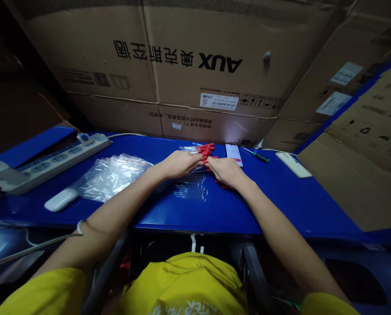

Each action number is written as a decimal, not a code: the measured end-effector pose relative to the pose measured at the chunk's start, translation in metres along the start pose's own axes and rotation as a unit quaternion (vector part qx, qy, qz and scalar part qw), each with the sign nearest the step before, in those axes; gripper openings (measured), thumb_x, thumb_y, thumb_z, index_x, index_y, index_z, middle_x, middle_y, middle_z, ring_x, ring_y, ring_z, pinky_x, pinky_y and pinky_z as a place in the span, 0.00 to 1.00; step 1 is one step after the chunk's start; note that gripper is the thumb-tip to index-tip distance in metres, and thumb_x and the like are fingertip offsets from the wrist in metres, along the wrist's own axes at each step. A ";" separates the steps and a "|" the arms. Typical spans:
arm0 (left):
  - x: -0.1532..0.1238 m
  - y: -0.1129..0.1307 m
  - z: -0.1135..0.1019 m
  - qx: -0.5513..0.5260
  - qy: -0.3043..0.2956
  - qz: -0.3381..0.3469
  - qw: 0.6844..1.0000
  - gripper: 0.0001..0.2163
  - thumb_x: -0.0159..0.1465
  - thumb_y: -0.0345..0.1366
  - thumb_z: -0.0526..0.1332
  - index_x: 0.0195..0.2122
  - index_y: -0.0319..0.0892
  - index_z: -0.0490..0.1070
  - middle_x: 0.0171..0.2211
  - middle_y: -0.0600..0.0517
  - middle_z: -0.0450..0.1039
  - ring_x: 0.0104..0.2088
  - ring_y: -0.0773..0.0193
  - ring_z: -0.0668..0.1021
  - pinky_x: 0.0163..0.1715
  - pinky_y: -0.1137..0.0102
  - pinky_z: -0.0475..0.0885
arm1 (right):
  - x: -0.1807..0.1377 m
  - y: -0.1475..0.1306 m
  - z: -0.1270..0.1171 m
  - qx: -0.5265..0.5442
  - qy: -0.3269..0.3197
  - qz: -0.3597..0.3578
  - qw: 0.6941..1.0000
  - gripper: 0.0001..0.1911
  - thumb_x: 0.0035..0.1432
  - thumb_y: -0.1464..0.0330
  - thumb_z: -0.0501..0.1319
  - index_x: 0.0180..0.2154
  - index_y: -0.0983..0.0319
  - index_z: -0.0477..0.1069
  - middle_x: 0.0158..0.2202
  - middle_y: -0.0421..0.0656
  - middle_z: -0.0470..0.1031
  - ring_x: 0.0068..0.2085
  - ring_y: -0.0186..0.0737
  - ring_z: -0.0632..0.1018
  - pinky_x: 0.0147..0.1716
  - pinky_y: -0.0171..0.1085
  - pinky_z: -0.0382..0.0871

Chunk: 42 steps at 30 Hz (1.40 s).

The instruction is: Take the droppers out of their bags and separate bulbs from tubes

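Note:
Both of my hands rest knuckles-up on a blue table (281, 205), close together over a row of clear thin tubes with red caps (206, 150). My left hand (179, 163) has its fingers curled down onto the tubes. My right hand (226, 169) also lies on them, fingers bent and meeting the left fingertips. More clear tubes (190, 190) lie flat just in front of my hands. What the fingertips pinch is hidden.
A pile of clear plastic bags (112, 175) lies to the left, beside a white power strip (47, 161) and a small white device (61, 199). A phone (234, 154), a green screwdriver (259, 155) and another white phone (293, 164) lie behind. Cardboard boxes (195, 65) wall the back and right.

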State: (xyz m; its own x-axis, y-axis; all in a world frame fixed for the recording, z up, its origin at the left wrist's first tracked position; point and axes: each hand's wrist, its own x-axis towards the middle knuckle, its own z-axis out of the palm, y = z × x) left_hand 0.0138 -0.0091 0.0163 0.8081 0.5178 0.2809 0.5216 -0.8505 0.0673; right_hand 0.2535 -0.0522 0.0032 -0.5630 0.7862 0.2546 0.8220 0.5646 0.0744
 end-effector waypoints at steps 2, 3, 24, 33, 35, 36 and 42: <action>0.000 -0.002 -0.003 0.005 -0.010 -0.002 1.000 0.17 0.79 0.44 0.49 0.47 0.43 0.76 0.31 0.48 0.79 0.29 0.60 0.78 0.35 0.68 0.69 | -0.001 0.001 0.000 0.002 0.005 -0.003 1.000 0.17 0.79 0.62 0.47 0.44 0.59 0.72 0.36 0.48 0.83 0.33 0.44 0.78 0.31 0.40 0.52; 0.000 -0.003 -0.005 0.006 -0.015 -0.003 1.000 0.17 0.79 0.45 0.49 0.46 0.43 0.76 0.31 0.48 0.79 0.28 0.60 0.78 0.34 0.68 0.68 | -0.001 0.002 0.000 0.004 0.007 -0.004 1.000 0.17 0.79 0.62 0.47 0.44 0.59 0.72 0.37 0.48 0.83 0.33 0.44 0.79 0.31 0.40 0.52; -0.018 -0.045 -0.044 -0.100 0.125 -0.076 0.984 0.18 0.77 0.48 0.53 0.52 0.44 0.78 0.45 0.46 0.80 0.45 0.57 0.80 0.46 0.65 0.71 | -0.026 0.070 -0.014 0.182 0.213 0.160 0.947 0.17 0.78 0.58 0.45 0.53 0.58 0.66 0.34 0.44 0.79 0.33 0.44 0.79 0.36 0.40 0.65; -0.001 0.002 0.007 -0.156 0.014 -0.009 0.988 0.11 0.71 0.43 0.65 0.50 0.44 0.77 0.44 0.48 0.81 0.40 0.58 0.81 0.39 0.67 0.70 | -0.012 0.044 -0.003 0.258 0.274 0.065 0.924 0.10 0.72 0.58 0.59 0.41 0.56 0.73 0.43 0.46 0.80 0.45 0.48 0.77 0.49 0.47 0.71; 0.000 0.003 0.007 -0.163 0.019 -0.024 0.986 0.10 0.72 0.45 0.64 0.44 0.43 0.76 0.37 0.49 0.80 0.35 0.60 0.79 0.35 0.67 0.68 | -0.012 0.044 -0.002 0.298 0.269 0.083 0.912 0.10 0.68 0.58 0.64 0.40 0.57 0.75 0.39 0.45 0.79 0.41 0.46 0.77 0.45 0.46 0.72; 0.000 0.003 0.007 -0.163 0.020 -0.023 0.986 0.10 0.72 0.45 0.63 0.42 0.43 0.76 0.35 0.49 0.80 0.34 0.61 0.78 0.35 0.67 0.67 | -0.012 0.043 -0.001 0.330 0.260 0.097 0.902 0.10 0.67 0.58 0.65 0.39 0.57 0.75 0.38 0.44 0.79 0.38 0.44 0.77 0.42 0.44 0.72; 0.001 0.004 -0.001 -0.162 0.100 -0.011 0.982 0.06 0.72 0.39 0.62 0.42 0.44 0.76 0.41 0.48 0.79 0.41 0.59 0.79 0.41 0.65 0.71 | -0.013 0.031 0.002 0.442 0.181 0.085 0.874 0.09 0.63 0.60 0.68 0.36 0.58 0.75 0.34 0.41 0.79 0.35 0.40 0.78 0.39 0.41 0.72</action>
State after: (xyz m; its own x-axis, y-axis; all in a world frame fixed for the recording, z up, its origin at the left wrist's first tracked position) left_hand 0.0161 -0.0121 0.0173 0.7106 0.5351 0.4569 0.3971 -0.8410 0.3674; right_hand 0.2860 -0.0445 0.0007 -0.2426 0.8372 0.4902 0.4138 0.5463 -0.7282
